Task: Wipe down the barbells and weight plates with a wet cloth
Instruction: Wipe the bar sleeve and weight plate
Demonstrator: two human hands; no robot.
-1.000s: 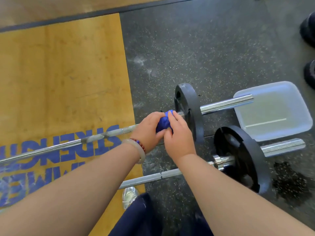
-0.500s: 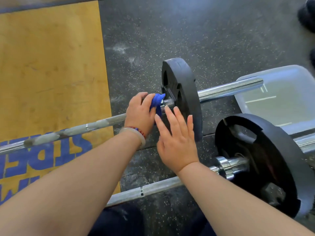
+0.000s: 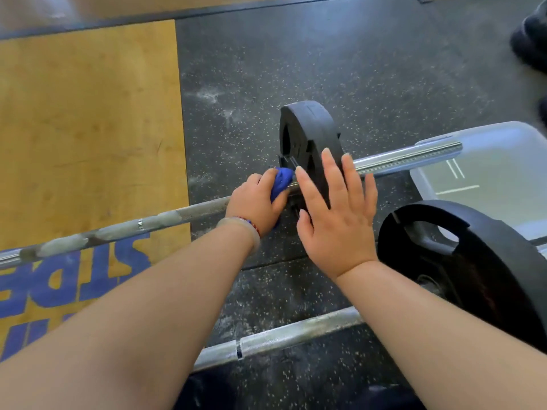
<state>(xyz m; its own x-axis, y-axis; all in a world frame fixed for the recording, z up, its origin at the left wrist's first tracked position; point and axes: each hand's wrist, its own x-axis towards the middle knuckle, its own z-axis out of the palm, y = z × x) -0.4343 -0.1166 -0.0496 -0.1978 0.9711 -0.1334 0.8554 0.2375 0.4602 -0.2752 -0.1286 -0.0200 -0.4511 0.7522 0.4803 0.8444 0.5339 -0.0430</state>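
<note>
Rubber floor (image 3: 384,69), pale tub (image 3: 503,161); left fingers (image 3: 268,177) around blue cloth (image 3: 281,180), right fingers (image 3: 331,170) flat on plate (image 3: 307,125).

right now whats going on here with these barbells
A person is wiping a bar on a gym floor. The left hand grips a blue cloth against it, right beside its plate, while the right hand rests flat against that plate. A second bar lies nearer, and a tub sits to the right.

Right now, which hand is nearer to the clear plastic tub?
Right. The right hand lies flat against the far weight plate, closer to the tub; the left hand grips the blue cloth on the bar, on the plate's other side.
</note>
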